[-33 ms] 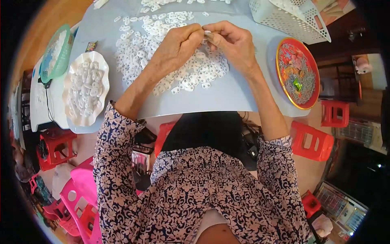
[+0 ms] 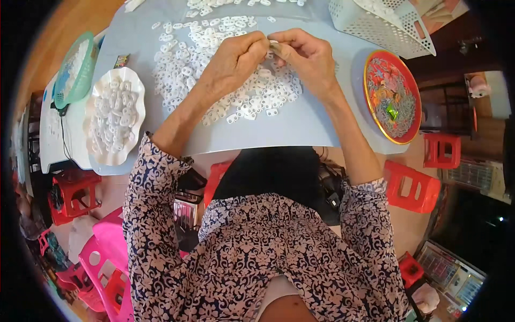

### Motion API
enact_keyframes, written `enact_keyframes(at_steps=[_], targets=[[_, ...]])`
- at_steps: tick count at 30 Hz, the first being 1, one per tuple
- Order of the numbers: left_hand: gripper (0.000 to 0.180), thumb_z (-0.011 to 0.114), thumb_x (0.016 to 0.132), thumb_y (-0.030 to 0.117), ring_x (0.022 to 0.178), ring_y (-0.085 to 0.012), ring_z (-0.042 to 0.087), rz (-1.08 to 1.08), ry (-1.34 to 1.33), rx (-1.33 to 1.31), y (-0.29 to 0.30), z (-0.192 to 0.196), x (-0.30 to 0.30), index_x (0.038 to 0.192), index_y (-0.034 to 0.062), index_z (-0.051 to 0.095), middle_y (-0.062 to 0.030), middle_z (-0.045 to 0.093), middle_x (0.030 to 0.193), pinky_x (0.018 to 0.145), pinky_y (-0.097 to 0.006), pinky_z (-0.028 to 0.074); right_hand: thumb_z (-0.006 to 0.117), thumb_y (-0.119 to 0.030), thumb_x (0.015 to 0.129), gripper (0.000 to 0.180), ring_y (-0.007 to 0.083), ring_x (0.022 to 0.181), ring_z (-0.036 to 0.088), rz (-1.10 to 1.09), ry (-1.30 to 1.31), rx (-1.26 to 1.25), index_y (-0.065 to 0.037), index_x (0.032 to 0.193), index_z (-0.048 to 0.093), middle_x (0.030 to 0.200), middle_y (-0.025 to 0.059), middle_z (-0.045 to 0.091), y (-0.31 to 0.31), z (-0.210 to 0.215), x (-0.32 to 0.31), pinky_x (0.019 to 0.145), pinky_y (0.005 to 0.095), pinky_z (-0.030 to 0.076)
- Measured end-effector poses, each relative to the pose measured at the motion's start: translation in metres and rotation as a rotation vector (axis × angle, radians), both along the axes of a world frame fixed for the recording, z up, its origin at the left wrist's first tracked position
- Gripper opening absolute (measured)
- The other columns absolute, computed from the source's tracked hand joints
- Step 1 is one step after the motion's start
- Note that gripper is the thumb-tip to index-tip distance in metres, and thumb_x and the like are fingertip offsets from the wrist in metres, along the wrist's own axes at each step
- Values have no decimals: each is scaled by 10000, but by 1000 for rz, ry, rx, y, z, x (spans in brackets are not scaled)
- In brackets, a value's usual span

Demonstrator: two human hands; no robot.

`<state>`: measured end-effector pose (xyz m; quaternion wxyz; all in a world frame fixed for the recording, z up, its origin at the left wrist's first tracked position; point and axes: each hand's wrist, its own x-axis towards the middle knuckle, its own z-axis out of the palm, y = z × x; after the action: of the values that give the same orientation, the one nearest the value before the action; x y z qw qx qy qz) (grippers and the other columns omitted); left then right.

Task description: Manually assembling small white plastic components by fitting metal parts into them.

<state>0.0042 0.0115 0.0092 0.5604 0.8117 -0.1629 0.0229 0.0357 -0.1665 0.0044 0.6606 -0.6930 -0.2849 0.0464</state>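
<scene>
"So, what takes up the most room?"

"The pale grey-blue table [image 2: 300, 126], with a wide scatter of white two-holed pieces [image 2: 184, 80] over its middle. They lie under and around the hands, reaching nearer the person than the fingers do, and mostly to their left."

"And at the sides?"

"Far right, a perforated grey basket [image 2: 370, 35]. Nearer on the right, a red plate [image 2: 413, 88] with a yellow rim, holding thin grey bits. On the left, a scalloped white dish [image 2: 139, 88] full of similar white pieces."

"How are the hands?"

"They meet above the far right part of the scatter. The left hand [image 2: 238, 58] is curled in, thumb against forefinger; I can't tell whether it grips anything. The right hand [image 2: 307, 53] pinches with thumb and forefinger, its other fingers loosely bent."

"On what?"

"One small white piece [image 2: 273, 42], mostly covered, right beside the left fingertips."
</scene>
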Motion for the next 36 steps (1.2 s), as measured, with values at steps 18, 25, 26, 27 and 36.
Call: enact_keyframes(at_steps=[18, 25, 26, 27, 36], targets=[[125, 621, 767, 110, 756, -284, 548, -87, -514, 514, 14, -6, -1, 806, -8, 627, -145, 563, 699, 662, -382, 455, 614, -57, 786, 105, 250, 715, 635, -679, -1081, -520, -1, 864, 657, 793, 142, 657, -101, 79, 90, 663, 334, 493], [134, 602, 857, 96, 786, -178, 580, 152, -239, 295, 26, -3, 9, 929, -16, 624, -103, 639, 845, 716, -286, 457, 597, -107, 811, 119, 208, 652, 618, -153, -505, -442, -46, 883, 668, 754, 111, 649, -20, 26, 22, 648, 328, 493], [134, 602, 857, 96, 786, -178, 580, 155, -237, 299, 27, -2, 9, 929, -16, 624, -103, 639, 845, 716, -286, 457, 612, -97, 803, 127, 232, 684, 620, -80, -538, -540, -34, 900, 665, 783, 116, 652, -13, 22, 20, 662, 330, 492], [140, 605, 855, 95, 778, -181, 584, 175, -236, 301, 27, -2, 10, 939, -15, 624, -108, 641, 852, 713, -287, 459, 628, -86, 795, 141, 256, 715, 621, -11, -568, -644, -23, 916, 662, 813, 120, 655, -9, 19, 19, 676, 331, 491], [143, 598, 857, 87, 765, -201, 591, 139, -291, 291, 20, 0, 6, 950, -20, 623, -124, 633, 845, 708, -298, 467, 613, -105, 768, 125, 350, 720, 592, 15, -632, -784, 0, 831, 635, 806, 146, 631, 9, 6, 23, 671, 405, 482]])
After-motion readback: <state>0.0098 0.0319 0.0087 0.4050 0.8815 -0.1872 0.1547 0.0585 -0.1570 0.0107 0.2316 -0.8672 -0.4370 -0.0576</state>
